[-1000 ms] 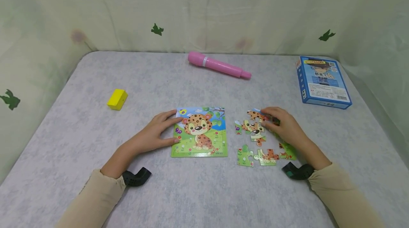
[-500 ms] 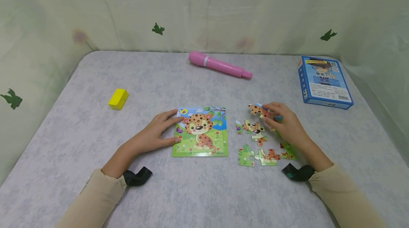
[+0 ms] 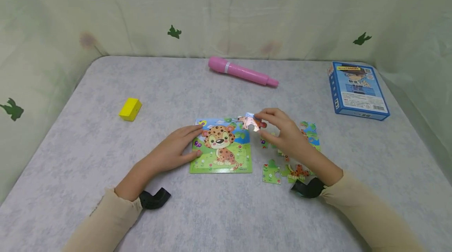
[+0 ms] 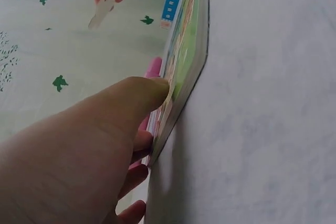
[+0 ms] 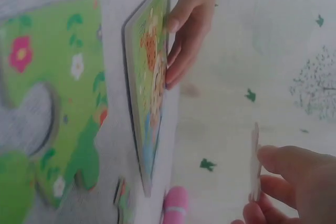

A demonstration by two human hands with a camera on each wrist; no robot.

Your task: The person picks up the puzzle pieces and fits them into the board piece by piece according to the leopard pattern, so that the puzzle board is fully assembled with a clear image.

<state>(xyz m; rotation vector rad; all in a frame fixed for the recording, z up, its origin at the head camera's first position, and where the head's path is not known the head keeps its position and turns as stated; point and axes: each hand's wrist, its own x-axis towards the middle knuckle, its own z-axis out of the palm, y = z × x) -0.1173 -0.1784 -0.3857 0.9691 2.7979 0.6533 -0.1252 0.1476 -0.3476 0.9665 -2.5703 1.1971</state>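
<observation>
In the head view, my left hand (image 3: 176, 144) rests at the left edge of a square puzzle board (image 3: 208, 167) with a cartoon leopard picture. Its thumb touches the board's edge in the left wrist view, the other fingers spread near the far corner. My right hand (image 3: 287, 132) pinches a spotted orange jigsaw piece (image 3: 247, 120) between thumb and fingers. That piece is raised, overlapping the board's upper right corner, its face bright with glare. On the table right of the board lie several jigsaw pieces (image 3: 271, 174), partly hidden under the right hand and wrist.
A pink microphone-shaped stick (image 3: 245, 73) lies at the back of the table. The yellow block (image 3: 130, 109) sits at left. At the back right stands a blue printed box (image 3: 360, 91). Black wrist cameras (image 3: 154, 199) sit by both sleeves. A pale curtain hangs behind.
My right hand has lifted the spotted jigsaw piece off the group at right and carried it left to the board's upper right corner. The left hand has barely shifted.
</observation>
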